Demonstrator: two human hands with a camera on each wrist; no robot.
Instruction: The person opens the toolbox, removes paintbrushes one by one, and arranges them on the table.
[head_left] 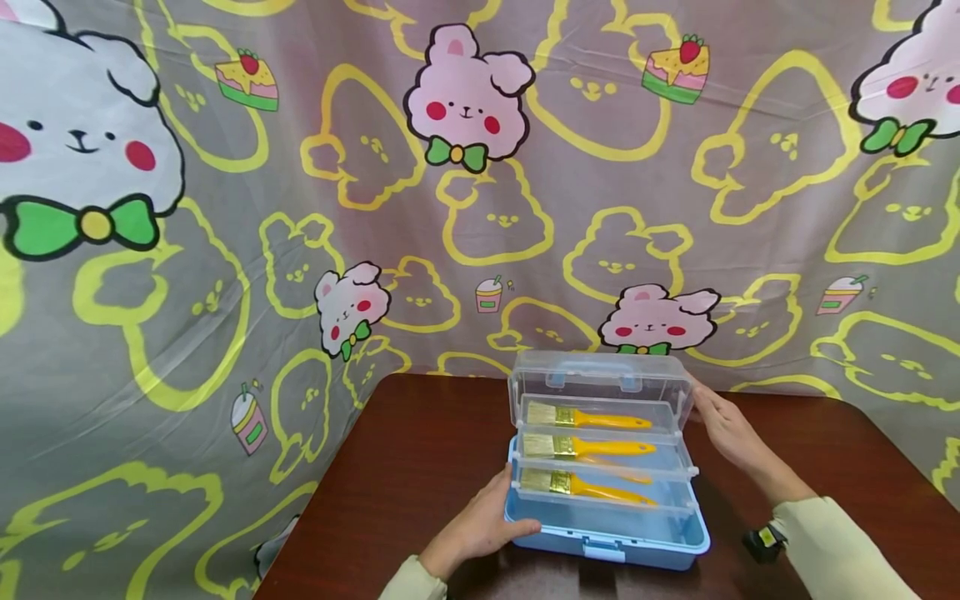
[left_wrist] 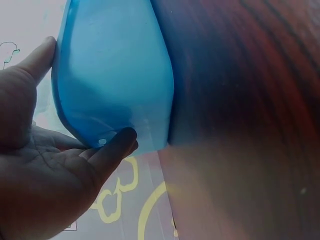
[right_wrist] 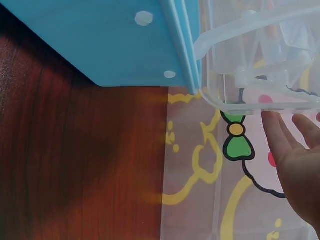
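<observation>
Counting from the near edge: two pale sleeves [head_left: 840, 546], at the bottom center and lower right of the frame; one black device [head_left: 763, 543] by the right wrist. Left hand [head_left: 480, 517], bottom center: thumb at the front rim, fingers along the left side, gripping the near corner of a light blue box [head_left: 645, 552] between them; in the left wrist view the thumb tip meets the rim and the other fingers bear on the box's lower end. Blue box, right of center in the lower part of the frame, upright, with one pale latch [head_left: 603, 550] on its front. Above its base, three clear trays [head_left: 678, 497] in rising steps, one brush lying in each: lower brush [head_left: 607, 490], middle brush [head_left: 611, 448], upper brush [head_left: 611, 421]; all with yellow handles, metal bands and pale bristles toward the left. Right hand [head_left: 731, 429], right of the box: fingers extended, at the right side of the clear lid; slightly spread in the right wrist view, tips at its edge. Clear lid [head_left: 652, 365], raised behind the trays, with a bluish handle [head_left: 632, 382]. Dark reddish-brown counter [head_left: 420, 450] beneath. Behind, gray cloth [head_left: 292, 50] printed with rabbits, cakes, cups and yellow outlines, filling the upper frame and left side.
</observation>
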